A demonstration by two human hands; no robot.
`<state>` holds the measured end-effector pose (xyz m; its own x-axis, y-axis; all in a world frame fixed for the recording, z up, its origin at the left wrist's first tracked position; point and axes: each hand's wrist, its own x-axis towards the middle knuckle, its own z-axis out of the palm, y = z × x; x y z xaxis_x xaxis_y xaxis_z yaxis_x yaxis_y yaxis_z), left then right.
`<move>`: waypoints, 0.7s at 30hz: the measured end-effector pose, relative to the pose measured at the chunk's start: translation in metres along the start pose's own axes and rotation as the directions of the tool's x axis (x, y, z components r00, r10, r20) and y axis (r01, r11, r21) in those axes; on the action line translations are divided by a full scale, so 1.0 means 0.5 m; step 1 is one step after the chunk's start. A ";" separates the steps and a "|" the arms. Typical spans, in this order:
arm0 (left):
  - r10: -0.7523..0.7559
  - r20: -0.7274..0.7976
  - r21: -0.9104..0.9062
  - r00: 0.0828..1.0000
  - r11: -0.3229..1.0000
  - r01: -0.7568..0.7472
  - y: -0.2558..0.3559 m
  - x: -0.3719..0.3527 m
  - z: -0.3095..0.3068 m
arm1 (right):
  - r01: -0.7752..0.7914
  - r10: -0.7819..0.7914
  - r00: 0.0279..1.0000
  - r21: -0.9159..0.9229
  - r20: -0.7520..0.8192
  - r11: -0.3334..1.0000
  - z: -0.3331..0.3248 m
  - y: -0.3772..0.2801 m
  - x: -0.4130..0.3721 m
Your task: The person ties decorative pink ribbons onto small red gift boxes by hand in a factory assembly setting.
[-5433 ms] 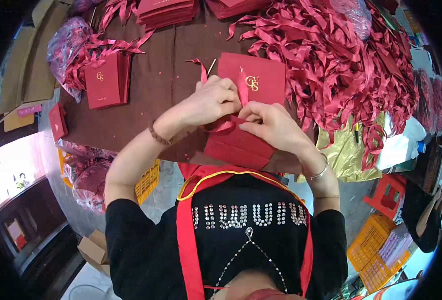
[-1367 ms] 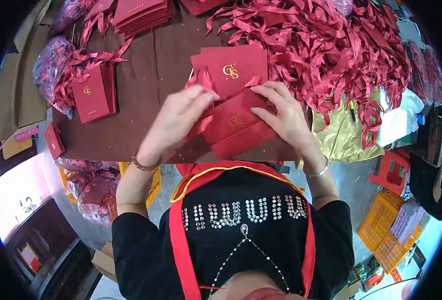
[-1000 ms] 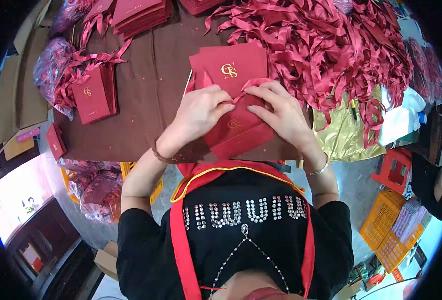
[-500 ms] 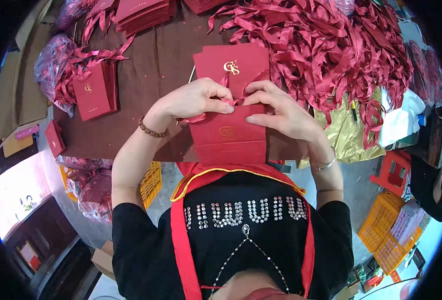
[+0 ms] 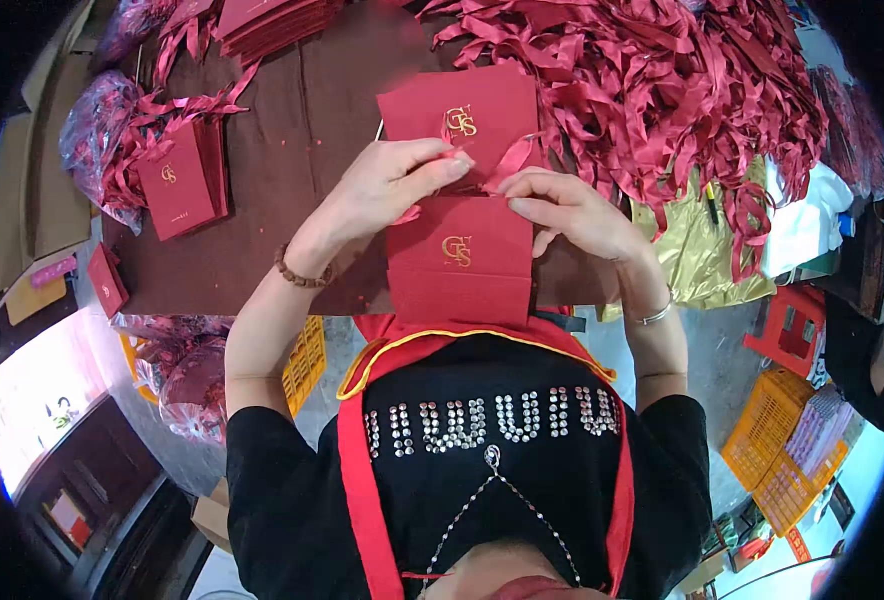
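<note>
One brown-covered surface (image 5: 292, 200) filled most of the upper view. Ribbon heap (image 5: 662, 110) spread over its right side, unchanged from half a second earlier. Gold sheet (image 5: 697, 250) lay below the heap, likewise unchanged. Upper cards (image 5: 502, 100), dark red and stacked slightly askew, lay flat left of the heap, about where they had been.

Lower card (image 5: 457, 288), same red, lay just nearer the body than the upper cards, by the near edge of the surface, between the forearms. Crease across its middle. A second earlier it was slanted and part covered by the hands; by this moment it sat square, its front bare.

Left hand (image 5: 392, 180) had shifted farther from the body, off the lower card's top edge and over the upper cards. Grip together: thumb and forefinger clamped on a red ribbon (image 5: 517, 157). Right hand (image 5: 574, 215) was at the lower card's top right corner, thumb no longer laid across its front. Grip together there too, on the ribbon's other side. Gap between the hands wider than half a second before.

Smallest: gold monogram (image 5: 457, 251) on the lower card, fully readable, clear of both hands.
</note>
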<state>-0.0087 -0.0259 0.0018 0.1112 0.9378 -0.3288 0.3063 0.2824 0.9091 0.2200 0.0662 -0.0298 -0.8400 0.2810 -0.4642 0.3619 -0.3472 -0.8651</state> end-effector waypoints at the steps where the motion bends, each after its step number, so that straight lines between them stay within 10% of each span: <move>1: 0.000 0.002 0.000 1.000 1.000 0.000 0.004 -0.008 -0.001 | -0.009 0.009 1.000 0.006 -0.005 1.000 -0.001 0.002 -0.001; 7: 0.319 -0.263 0.460 0.910 0.871 -0.173 -0.011 -0.054 0.033 | 0.021 -0.020 0.999 0.036 -0.025 0.999 -0.002 0.010 -0.006; 21: 0.469 -0.136 0.628 0.873 0.722 -0.291 -0.002 -0.068 0.102 | 0.084 -0.081 0.995 0.041 -0.065 0.996 0.001 0.024 -0.004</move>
<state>0.0353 -0.0682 -0.0012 0.1125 0.9782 0.1743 0.7825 -0.1954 0.5912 0.2259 0.0611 -0.0391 -0.8384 0.3658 -0.4041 0.2734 -0.3592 -0.8923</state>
